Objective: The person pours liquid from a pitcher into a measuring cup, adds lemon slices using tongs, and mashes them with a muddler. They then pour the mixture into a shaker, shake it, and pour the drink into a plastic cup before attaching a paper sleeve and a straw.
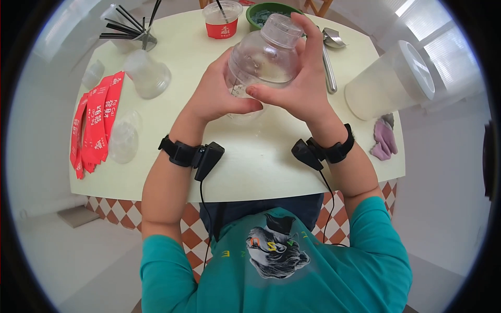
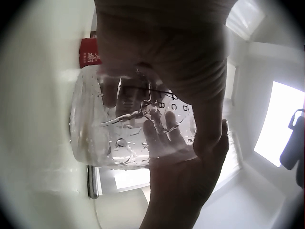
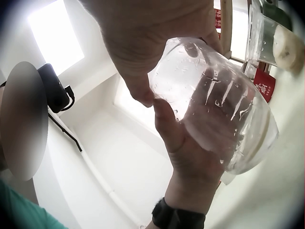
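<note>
The clear shaker is above the far half of the table, between the two hands. In the head view its long axis is slanted — the round cap points to one o'clock, the base to seven. The left hand grips the lower side of the body, with its fingers curled round it. The right hand holds the other side, its thumb at the front and its index finger at the cap. Drops and black letters show on the wet wall. From the shaker, the green bowl is at twelve o'clock, the red-banded cup near ten, the big lidded container at three, and the red strips between eight and nine.
</note>
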`<state>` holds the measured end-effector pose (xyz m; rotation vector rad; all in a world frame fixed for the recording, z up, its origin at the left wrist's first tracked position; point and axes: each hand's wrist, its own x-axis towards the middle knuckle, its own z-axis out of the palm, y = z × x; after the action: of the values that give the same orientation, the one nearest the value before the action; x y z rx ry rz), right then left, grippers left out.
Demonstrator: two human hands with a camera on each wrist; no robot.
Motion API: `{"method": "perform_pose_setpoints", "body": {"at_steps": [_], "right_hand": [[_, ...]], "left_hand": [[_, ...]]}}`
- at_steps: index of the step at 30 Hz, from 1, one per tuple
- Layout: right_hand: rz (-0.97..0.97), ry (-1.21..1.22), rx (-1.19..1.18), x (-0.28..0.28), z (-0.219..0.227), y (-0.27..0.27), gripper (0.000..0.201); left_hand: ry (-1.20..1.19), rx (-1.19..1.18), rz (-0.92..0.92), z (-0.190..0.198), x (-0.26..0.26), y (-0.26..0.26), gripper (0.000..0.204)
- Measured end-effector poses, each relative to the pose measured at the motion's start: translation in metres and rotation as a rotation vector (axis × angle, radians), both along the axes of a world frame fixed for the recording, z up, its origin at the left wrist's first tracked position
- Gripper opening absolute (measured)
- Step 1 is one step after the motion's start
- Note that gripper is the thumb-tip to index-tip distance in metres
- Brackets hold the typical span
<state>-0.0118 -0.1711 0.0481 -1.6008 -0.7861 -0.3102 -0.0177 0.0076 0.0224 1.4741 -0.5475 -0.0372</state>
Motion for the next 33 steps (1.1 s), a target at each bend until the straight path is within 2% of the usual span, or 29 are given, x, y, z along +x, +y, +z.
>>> {"method": "perform_pose_setpoints", "body": {"at_steps": [3,5,6,8,11,12,13,14,16,17,19,20,22,23,25,26,29,32,33], "right_hand": [[0.024,-0.051,0.031,0.001,-0.002,0.003,0.109],[0.043,0.039,0.09,-0.002,-0.003,0.006,0.107],[0.058,0.104,0.158,-0.002,-0.003,0.009,0.105],[0.018,0.116,0.119,-0.002,-0.004,0.009,0.105],[0.028,0.045,0.205,0.007,-0.005,0.006,0.105],[-0.07,-0.085,0.23,0.011,-0.002,-0.002,0.107],[-0.169,-0.213,0.254,0.013,0.001,-0.006,0.109],[-0.058,-0.141,0.485,-0.006,0.034,0.0,0.078],[-0.213,0.035,0.454,0.002,0.049,-0.033,0.106],[-0.207,0.026,0.454,0.006,0.046,-0.037,0.106],[-0.294,-0.015,0.28,0.013,0.027,-0.042,0.097],[-0.298,-0.024,0.286,0.014,0.025,-0.041,0.097],[-0.31,0.034,-0.162,0.013,0.021,-0.035,0.098],[-0.316,0.028,-0.16,0.009,0.021,-0.032,0.098],[-0.288,0.072,-0.489,-0.003,0.021,-0.025,0.093],[-0.291,0.063,-0.489,-0.007,0.019,-0.024,0.093],[-0.147,0.208,-0.634,-0.02,0.016,-0.022,0.09],[-0.095,0.171,-0.726,-0.03,-0.009,-0.015,0.091],[-0.089,0.244,-0.785,-0.035,-0.009,-0.011,0.09]], "left_hand": [[0.045,-0.085,-0.083,0.0,0.001,0.005,0.091],[0.066,-0.137,-0.145,-0.003,0.003,0.008,0.089],[0.07,-0.14,-0.139,-0.005,0.002,0.008,0.089],[0.016,-0.046,-0.063,-0.006,0.001,0.005,0.087],[-0.041,-0.021,-0.033,-0.003,0.001,0.006,0.087],[-0.044,-0.023,-0.03,-0.007,0.001,0.009,0.087],[-0.066,0.115,0.011,-0.016,0.002,0.013,0.088],[-0.089,0.251,0.055,-0.02,0.004,0.015,0.089],[-0.087,0.184,0.087,-0.015,0.004,0.015,0.091],[-0.079,0.122,0.114,-0.012,0.004,0.016,0.092],[-0.113,0.09,0.165,-0.014,0.008,0.021,0.093],[-0.137,0.056,0.211,-0.014,0.011,0.024,0.093],[-0.135,0.083,0.242,-0.015,0.014,0.031,0.094],[-0.124,0.105,0.277,-0.015,0.014,0.035,0.094],[-0.115,0.076,0.291,-0.019,0.019,0.043,0.095],[-0.099,0.047,0.309,-0.018,0.021,0.045,0.096],[-0.073,0.065,0.314,-0.018,0.02,0.047,0.095],[-0.036,0.07,0.325,-0.021,0.019,0.042,0.096],[-0.038,0.065,0.324,-0.022,0.019,0.041,0.096]]}}
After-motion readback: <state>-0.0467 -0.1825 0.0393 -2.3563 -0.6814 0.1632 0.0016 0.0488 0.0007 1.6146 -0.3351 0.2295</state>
